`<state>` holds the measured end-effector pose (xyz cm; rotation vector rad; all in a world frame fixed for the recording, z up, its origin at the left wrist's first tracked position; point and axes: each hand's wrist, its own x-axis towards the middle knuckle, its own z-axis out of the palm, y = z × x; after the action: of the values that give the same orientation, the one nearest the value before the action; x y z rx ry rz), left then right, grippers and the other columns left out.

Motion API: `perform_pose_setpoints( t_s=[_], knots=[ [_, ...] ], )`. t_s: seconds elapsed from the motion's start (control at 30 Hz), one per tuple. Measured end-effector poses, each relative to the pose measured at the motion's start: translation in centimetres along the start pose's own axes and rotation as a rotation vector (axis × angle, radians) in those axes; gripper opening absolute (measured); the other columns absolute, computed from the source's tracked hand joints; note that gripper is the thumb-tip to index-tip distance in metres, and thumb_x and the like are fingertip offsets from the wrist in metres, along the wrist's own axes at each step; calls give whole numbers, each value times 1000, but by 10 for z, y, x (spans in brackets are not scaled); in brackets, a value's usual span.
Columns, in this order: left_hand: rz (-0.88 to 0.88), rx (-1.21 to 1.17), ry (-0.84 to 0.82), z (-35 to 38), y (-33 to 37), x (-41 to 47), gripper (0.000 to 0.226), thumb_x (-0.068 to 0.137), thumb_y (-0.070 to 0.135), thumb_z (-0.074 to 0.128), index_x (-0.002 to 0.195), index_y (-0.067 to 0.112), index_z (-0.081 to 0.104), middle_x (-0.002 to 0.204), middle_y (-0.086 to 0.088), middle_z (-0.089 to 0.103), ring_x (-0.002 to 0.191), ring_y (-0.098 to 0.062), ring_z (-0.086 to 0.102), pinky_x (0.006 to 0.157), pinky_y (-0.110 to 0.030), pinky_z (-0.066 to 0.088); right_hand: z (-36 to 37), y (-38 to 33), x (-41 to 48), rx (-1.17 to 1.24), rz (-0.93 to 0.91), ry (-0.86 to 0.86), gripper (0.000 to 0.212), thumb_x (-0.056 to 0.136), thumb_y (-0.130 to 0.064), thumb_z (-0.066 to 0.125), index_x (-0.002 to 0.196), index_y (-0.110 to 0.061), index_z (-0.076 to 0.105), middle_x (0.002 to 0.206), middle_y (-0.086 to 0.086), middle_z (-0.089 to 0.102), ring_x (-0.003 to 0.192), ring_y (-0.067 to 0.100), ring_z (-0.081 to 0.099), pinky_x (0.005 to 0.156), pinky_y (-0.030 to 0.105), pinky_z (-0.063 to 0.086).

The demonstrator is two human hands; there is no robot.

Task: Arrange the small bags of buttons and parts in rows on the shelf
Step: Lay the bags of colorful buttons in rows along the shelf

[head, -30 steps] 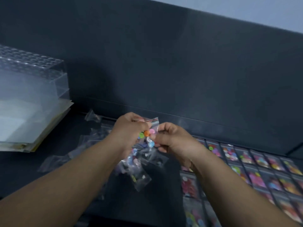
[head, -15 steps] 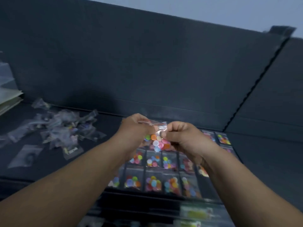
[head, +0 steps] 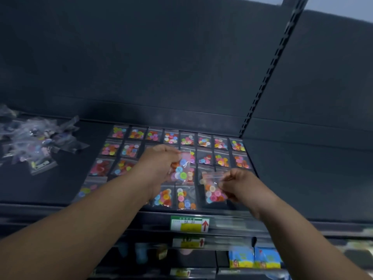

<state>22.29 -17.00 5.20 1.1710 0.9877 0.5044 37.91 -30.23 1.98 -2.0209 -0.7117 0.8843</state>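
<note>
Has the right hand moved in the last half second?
Yes. The right hand, pinching a bag, has gone right and toward the front edge over the rows, away from the left hand and its bundle.

1. The hands are coming apart: a moment ago they were pinching one bunch together, and now the left hand (head: 159, 160) is holding a bag of buttons (head: 181, 168) alone.
2. The right hand (head: 240, 184) is holding a second bag (head: 214, 190) lower, over the rows' front right.
3. The person is turning right, so the loose pile (head: 36, 142) is now lying far left.
</note>
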Motion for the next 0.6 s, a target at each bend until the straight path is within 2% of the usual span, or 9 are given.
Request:
perform_pose_setpoints(
  t_s=[0.13, 0.27, 0.6],
  knots=[
    [35, 53, 30, 3, -4, -7, 8, 87, 4, 61, 87, 10, 66, 74, -5, 64, 62, -13, 52, 60, -26, 44, 7, 19, 4, -220, -16, 91, 20, 76, -2, 68, 63, -12, 57, 56, 6, 60, 51, 17, 54, 54, 28, 46],
    [14, 59, 23, 5, -7, -13, 9, 87, 6, 62, 84, 12, 66, 74, -3, 65, 63, -13, 54, 60, -26, 46, 14, 24, 6, -215, -36, 101, 14, 76, -2, 69, 73, -11, 58, 65, 5, 62, 59, 18, 58, 57, 29, 49],
    [14, 71, 0, 12, -11, -23, 9, 89, 3, 58, 93, 7, 65, 76, -5, 62, 63, -14, 53, 59, -26, 47, 23, 25, 5, -287, -91, 112, 21, 79, -8, 68, 82, -22, 52, 77, -1, 60, 69, 14, 60, 59, 26, 50]
  ],
)
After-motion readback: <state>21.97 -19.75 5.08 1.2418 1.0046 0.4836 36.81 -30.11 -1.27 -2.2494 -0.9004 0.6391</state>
